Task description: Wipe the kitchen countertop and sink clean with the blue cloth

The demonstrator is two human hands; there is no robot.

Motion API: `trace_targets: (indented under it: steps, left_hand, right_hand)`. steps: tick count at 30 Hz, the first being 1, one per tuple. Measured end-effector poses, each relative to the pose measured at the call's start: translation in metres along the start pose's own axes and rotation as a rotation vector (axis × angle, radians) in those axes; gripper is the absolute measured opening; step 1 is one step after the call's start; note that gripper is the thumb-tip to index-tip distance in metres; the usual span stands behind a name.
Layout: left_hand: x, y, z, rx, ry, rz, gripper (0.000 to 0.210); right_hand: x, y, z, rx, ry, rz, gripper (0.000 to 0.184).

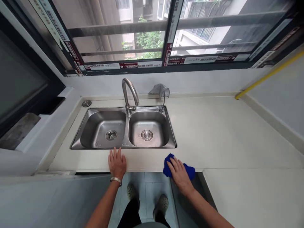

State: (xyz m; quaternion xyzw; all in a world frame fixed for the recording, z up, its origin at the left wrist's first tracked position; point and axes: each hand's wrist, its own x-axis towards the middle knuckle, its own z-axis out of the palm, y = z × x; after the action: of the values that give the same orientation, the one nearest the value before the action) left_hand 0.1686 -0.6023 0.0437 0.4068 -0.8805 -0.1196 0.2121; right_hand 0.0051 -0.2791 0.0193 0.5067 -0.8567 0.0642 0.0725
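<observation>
My left hand [117, 163] lies flat on the pale countertop [144, 160], just in front of the double sink, with its fingers stretched out and holding nothing. A bracelet [116, 180] circles that wrist. Under my right hand [180, 175] is a crumpled blue cloth [168, 161], pressed against the counter's front edge to the right of the sink. Part of the cloth is hidden beneath the palm and fingers. The stainless steel double sink [127, 134] has two basins, each with a drain.
A curved faucet [130, 90] rises behind the sink. Beside it stand a thin spout [163, 103] and a grey mesh piece [159, 89]. A round metal lid [86, 103] sits at the back left. A yellow pipe [268, 77] runs along the right wall, below windows.
</observation>
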Motion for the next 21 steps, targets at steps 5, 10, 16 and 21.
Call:
trace_targets:
  steps: [5, 10, 16, 21]
  left_hand:
    - [-0.005, -0.007, 0.0, -0.095, -0.027, 0.023, 0.051]
    - [-0.01, -0.037, -0.011, -0.4, -0.072, 0.069, 0.048]
    - [-0.016, -0.106, -0.032, -0.385, 0.024, 0.052, 0.044]
    - [-0.032, -0.142, -0.035, -0.277, 0.009, 0.036, 0.045]
  right_hand:
    - [0.048, -0.097, 0.017, 0.036, -0.04, 0.021, 0.055]
    - [0.101, -0.194, 0.032, 0.173, -0.151, -0.059, 0.049]
    - [0.154, -0.277, 0.032, 0.261, -0.214, -0.169, 0.046]
    - [0.182, -0.312, 0.02, 0.295, -0.233, -0.32, 0.047]
